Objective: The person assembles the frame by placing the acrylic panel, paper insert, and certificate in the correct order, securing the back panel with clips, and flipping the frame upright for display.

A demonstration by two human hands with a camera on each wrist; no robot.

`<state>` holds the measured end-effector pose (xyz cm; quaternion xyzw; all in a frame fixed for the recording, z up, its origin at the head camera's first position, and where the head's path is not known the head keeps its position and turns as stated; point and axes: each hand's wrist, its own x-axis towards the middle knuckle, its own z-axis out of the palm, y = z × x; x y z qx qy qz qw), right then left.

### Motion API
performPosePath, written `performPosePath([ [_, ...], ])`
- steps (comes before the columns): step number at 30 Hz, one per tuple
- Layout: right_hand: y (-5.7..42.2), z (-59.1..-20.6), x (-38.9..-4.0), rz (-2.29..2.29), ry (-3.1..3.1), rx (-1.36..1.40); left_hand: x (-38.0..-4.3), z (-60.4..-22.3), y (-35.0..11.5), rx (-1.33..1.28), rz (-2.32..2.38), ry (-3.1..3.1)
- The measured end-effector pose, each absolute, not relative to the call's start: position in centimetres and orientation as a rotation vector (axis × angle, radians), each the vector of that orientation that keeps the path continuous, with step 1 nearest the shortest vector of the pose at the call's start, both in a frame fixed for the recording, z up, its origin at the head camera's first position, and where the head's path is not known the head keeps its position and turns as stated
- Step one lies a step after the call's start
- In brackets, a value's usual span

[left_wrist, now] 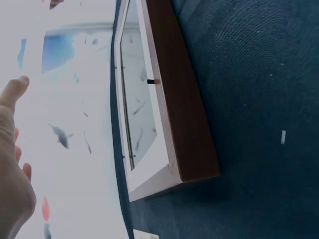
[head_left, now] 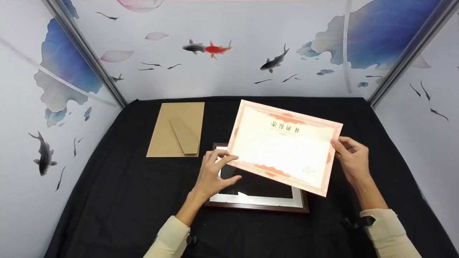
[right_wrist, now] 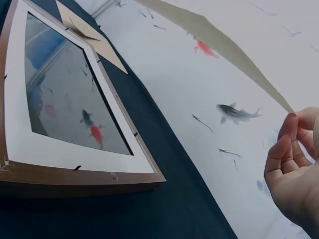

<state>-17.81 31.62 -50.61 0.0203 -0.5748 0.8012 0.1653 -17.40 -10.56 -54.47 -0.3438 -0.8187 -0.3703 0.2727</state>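
Observation:
A paper certificate [head_left: 283,147] with a pink-and-red border is held tilted above the table. My right hand [head_left: 353,157] pinches its right edge between thumb and fingers; in the right wrist view that hand [right_wrist: 296,164] grips the sheet's thin edge. At the lower left corner, my left hand [head_left: 215,173] has its fingers against the sheet and its thumb spread away from it. Beneath the certificate lies a brown picture frame [head_left: 258,207] with a white inner border and reflective glass, partly covered in the head view. Small dark tabs [right_wrist: 78,168] stick out along its inner edge.
A tan backing board [head_left: 157,136] with a stand flap [head_left: 184,138] lies on the black cloth [head_left: 118,193] at the back left. White panels printed with fish [head_left: 218,49] close in the table at the back and both sides.

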Motion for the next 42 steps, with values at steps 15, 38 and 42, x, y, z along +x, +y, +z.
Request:
performPosePath([
  [15,31.8,-50.3,-17.6,2.335,-1.685,0.014,-19.9,-55.5,-8.6,-0.854,-0.878,-2.01],
  [38,35.1,-50.3,-17.3,2.64,-1.35,0.239,-20.4,-51.1,-8.9,-0.733,-1.393,-1.848],
  [42,35.5,-51.2,-17.3,2.659,-1.365,0.234,-19.9,-49.8,-8.8,-0.658,-1.495,-1.836],
])
